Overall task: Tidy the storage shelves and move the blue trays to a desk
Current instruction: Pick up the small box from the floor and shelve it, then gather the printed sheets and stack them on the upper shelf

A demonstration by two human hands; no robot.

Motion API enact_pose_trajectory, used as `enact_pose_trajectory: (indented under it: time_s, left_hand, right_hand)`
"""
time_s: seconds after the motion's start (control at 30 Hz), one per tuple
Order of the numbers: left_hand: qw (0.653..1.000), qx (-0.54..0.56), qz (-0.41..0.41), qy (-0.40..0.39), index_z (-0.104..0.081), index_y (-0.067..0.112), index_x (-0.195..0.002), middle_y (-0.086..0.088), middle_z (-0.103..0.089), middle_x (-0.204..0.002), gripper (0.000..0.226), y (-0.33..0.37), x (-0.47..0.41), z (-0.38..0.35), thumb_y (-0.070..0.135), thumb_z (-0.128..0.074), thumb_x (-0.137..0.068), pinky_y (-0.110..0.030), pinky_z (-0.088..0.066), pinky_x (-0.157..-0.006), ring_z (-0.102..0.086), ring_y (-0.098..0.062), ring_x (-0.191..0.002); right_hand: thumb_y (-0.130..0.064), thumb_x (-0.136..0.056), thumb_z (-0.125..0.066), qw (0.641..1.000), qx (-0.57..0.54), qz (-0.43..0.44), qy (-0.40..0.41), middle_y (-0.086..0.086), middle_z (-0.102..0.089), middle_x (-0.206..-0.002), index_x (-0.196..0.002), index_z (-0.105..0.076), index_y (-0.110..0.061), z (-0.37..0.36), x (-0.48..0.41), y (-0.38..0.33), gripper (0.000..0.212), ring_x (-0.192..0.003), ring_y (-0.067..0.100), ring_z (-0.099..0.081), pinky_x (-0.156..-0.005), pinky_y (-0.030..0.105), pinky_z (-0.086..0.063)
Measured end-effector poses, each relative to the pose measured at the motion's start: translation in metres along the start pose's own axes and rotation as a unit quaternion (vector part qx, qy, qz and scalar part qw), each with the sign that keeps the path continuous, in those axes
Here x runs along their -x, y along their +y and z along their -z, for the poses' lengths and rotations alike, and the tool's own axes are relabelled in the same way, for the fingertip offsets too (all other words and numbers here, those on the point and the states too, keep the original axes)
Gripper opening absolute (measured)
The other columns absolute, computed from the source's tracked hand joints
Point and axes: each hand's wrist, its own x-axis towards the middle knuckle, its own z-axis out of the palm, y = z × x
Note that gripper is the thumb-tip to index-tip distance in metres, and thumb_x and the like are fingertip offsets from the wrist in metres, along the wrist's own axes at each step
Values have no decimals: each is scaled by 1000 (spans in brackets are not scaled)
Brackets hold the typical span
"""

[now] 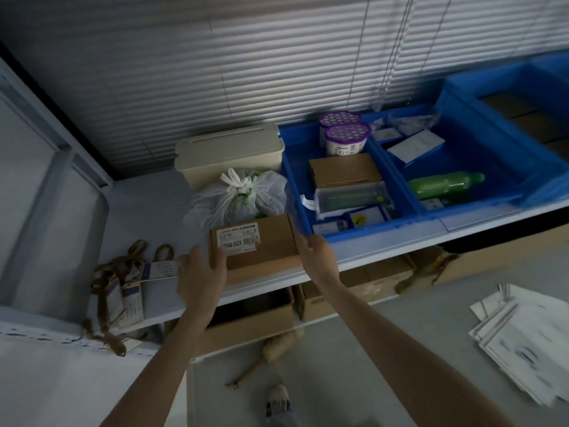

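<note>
A brown cardboard box (264,241) with a white label lies at the front edge of the white shelf (147,211). My left hand (201,272) grips its left end and my right hand (314,251) presses its right end. To the right stands a blue tray (295,180) with two purple-lidded tubs (346,138), a brown box and small packets. Beside it a second blue tray (508,171) holds a green bottle (443,184) and white papers. A third blue tray (480,87) sits at the far right.
Behind the box lie a tied white plastic bag (243,195) and a beige lidded container (228,152). Lanyards with tags (123,282) hang off the shelf's left front. Cardboard boxes (255,315) fill the shelf below. White sheets (523,337) lie on the floor at right.
</note>
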Motion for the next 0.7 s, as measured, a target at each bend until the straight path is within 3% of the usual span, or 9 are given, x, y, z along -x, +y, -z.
enact_pose_trajectory:
  time_s: [0.07, 0.17, 0.23, 0.33, 0.47, 0.6, 0.7]
  left_hand:
    - [991, 17, -111, 71, -59, 13, -109, -7, -60, -105, 34, 24, 35, -1, 43, -51, -96, -39, -48, -72, -60, -27, -92]
    - [982, 72, -169, -45, -62, 20, -92, 6, -63, -86, 17, 71, 104, -38, 33, -52, -97, -35, -51, -67, -61, -14, -77]
    - [971, 72, -156, -167, -61, 22, -87, 7, -64, -83, 17, 103, 154, -82, 32, -52, -97, -33, -49, -67, -61, -14, -77]
    - [941, 62, -142, -302, -63, 15, -82, -1, -64, -79, 18, 146, 232, -152, 24, -53, -95, -33, -44, -68, -60, -20, -76]
    - [911, 35, -118, -392, -67, 10, -77, -7, -65, -72, 20, 193, 320, -222, 17, -54, -92, -31, -45, -66, -61, -24, -70]
    - [888, 19, -120, -444, -61, 13, -64, -8, -64, -64, 26, 239, 386, -280, 12, -54, -89, -29, -46, -60, -59, -22, -58]
    - [869, 16, -128, -478, -59, 12, -63, -9, -62, -63, 26, 284, 425, -325, 11, -53, -88, -28, -45, -58, -58, -23, -56]
  right_hand:
    - [-40, -93, -46, 999, 23, 17, -28, 6, -64, -84, -89, -64, -15, 37, 13, 19, 31, -76, 19, -59, -68, 34, -48]
    - [-33, -80, -51, 998, -29, -47, -39, 10, -70, -77, -75, -65, -9, 102, 30, 85, 28, -69, 19, -63, -71, 45, -57]
    - [-32, -75, -52, 995, -52, -86, -13, 4, -68, -65, -69, -64, -10, 154, 45, 149, 25, -64, 21, -64, -61, 43, -54]
    - [-20, -83, -54, 984, -74, -159, 16, 8, -61, -64, -70, -60, -9, 236, 84, 233, 18, -60, 23, -58, -55, 35, -43]
    - [-8, -87, -53, 966, -115, -223, 58, 14, -58, -65, -81, -56, 14, 329, 125, 320, 23, -55, 22, -53, -49, 29, -40]
    - [-4, -88, -52, 942, -179, -266, 101, 12, -63, -61, -85, -67, 3, 406, 140, 378, 17, -41, 18, -54, -43, 21, -41]
    - [-6, -88, -53, 919, -215, -306, 122, 12, -64, -61, -81, -66, -2, 459, 136, 419, 15, -43, 18, -56, -45, 21, -42]
